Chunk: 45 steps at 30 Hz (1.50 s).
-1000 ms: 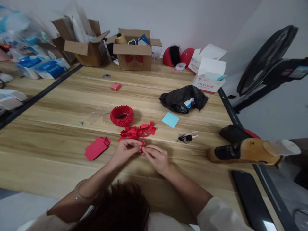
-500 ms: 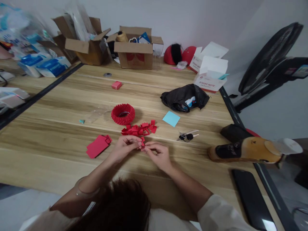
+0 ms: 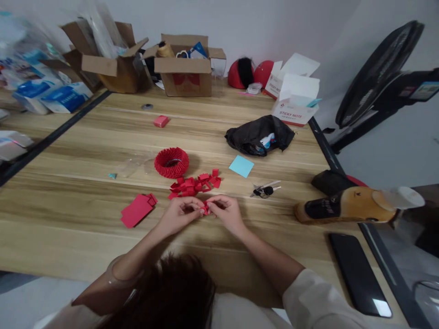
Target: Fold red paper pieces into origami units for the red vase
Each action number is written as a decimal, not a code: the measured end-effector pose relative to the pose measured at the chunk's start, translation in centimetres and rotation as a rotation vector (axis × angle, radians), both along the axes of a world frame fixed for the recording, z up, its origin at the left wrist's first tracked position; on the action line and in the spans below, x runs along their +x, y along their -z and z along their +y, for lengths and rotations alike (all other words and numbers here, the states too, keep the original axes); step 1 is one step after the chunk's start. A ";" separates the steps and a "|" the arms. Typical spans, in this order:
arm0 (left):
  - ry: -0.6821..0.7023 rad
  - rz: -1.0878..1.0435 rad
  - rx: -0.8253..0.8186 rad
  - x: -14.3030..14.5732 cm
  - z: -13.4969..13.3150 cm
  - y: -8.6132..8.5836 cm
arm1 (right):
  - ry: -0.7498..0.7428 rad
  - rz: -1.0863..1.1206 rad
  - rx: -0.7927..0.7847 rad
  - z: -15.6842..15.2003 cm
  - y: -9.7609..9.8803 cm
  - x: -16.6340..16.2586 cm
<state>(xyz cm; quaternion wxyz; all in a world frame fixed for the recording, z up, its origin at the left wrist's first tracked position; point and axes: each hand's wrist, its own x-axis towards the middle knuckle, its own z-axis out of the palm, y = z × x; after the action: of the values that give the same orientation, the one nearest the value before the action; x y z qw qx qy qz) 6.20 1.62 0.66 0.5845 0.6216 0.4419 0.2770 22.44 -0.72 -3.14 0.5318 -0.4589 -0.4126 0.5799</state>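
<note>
Between my fingertips is a small piece of folded red paper [image 3: 206, 208]. My left hand [image 3: 182, 214] pinches it from the left, and my right hand [image 3: 226, 211] grips it from the right, both closed. Just beyond my hands lies a loose heap of red folded paper pieces [image 3: 190, 185]. Behind the heap sits a round red ring [image 3: 171, 162] built of many folded pieces, hollow in the middle. Left of my left hand is a stack of flat red paper slips [image 3: 137, 211].
Right of the heap lie a light-blue paper square [image 3: 241, 166], keys [image 3: 265, 190] and a black plastic bag [image 3: 260, 135]. A drink bottle [image 3: 356, 205] and a phone [image 3: 358, 274] are at the right edge. Cardboard boxes [image 3: 187, 82] and sticky-note boxes [image 3: 295, 109] line the back.
My right fingers have moved up and now close on the red piece beside my left fingertips; earlier they were lower. The whole view has shifted slightly.
</note>
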 end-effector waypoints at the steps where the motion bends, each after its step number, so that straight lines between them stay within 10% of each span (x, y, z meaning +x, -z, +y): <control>1: 0.002 0.017 0.022 0.0 0.0 0.1 | 0.000 -0.012 0.014 0.0 0.0 0.0; 20: 0.081 0.112 0.340 -0.3 0.4 -0.1 | -0.017 0.089 -0.063 0.4 0.0 0.1; 38: -0.011 0.001 0.223 -0.4 0.3 1.2 | 0.093 -0.222 0.161 -0.6 0.7 -0.1; 45: 0.005 0.032 0.242 -0.5 0.5 0.7 | -0.091 0.185 -0.163 0.4 0.0 0.4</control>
<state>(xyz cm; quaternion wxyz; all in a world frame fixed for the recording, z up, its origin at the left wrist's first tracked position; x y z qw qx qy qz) 5.70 2.11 -0.04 0.4987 0.6929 0.4131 0.3171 22.82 -0.30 -3.13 0.5015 -0.4259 -0.3338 0.6750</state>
